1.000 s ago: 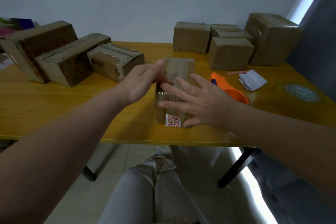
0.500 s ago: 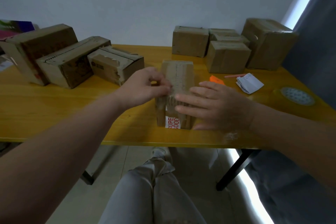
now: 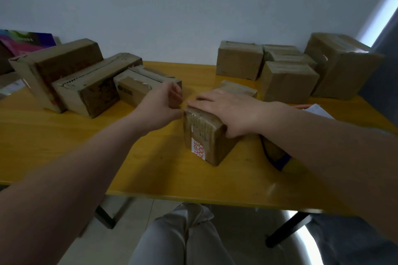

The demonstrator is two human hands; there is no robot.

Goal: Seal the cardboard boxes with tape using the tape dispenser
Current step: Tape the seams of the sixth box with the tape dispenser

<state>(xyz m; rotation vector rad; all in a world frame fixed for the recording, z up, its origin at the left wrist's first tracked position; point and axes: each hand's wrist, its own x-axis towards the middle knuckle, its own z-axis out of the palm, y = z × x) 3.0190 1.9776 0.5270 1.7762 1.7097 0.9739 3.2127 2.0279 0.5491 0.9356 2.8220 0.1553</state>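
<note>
The small box [image 3: 206, 135] stands centrally on the bench [image 3: 64, 146]. Your right hand [image 3: 232, 112] lies flat on its top; your left hand [image 3: 161, 107] curls at its left edge, grip indeterminate. Expect light, crushable cardboard; hold opposite side walls

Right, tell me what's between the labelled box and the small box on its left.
The left hand lies there, as the head view shows.

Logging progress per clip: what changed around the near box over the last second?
The box has turned, far end swinging right. The right hand moved from its near side onto its top, pressing flat. The left hand left the top for its left edge. Other boxes stayed put.
</note>
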